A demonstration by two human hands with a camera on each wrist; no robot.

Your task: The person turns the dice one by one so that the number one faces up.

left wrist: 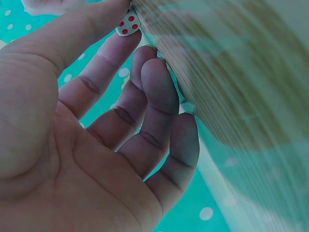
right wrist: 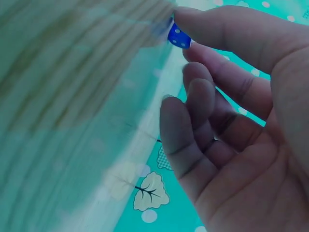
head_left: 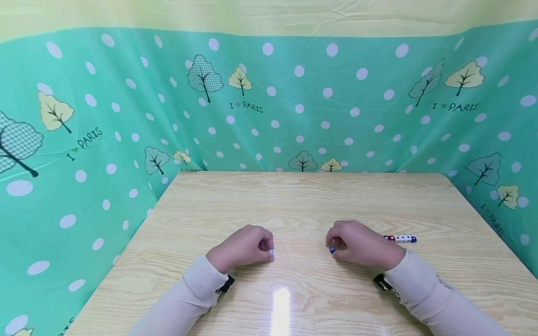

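Observation:
Between thumb and index finger, my left hand (head_left: 248,246) pinches a white die (head_left: 271,252), close over the table. In the left wrist view this white die (left wrist: 129,24) shows red pips, and the other fingers bend loosely below it. My right hand (head_left: 357,242) pinches a blue die (head_left: 332,249) with white pips, held low at the tabletop. The right wrist view has the blue die (right wrist: 179,36) between thumb tip and index fingertip. A gap of bare wood separates the two hands.
Beyond the right wrist lies a row of several dice (head_left: 405,238), white, red and blue, partly hidden by that hand. The wooden table (head_left: 302,200) runs back to a green dotted curtain (head_left: 252,140) that also hangs along both sides.

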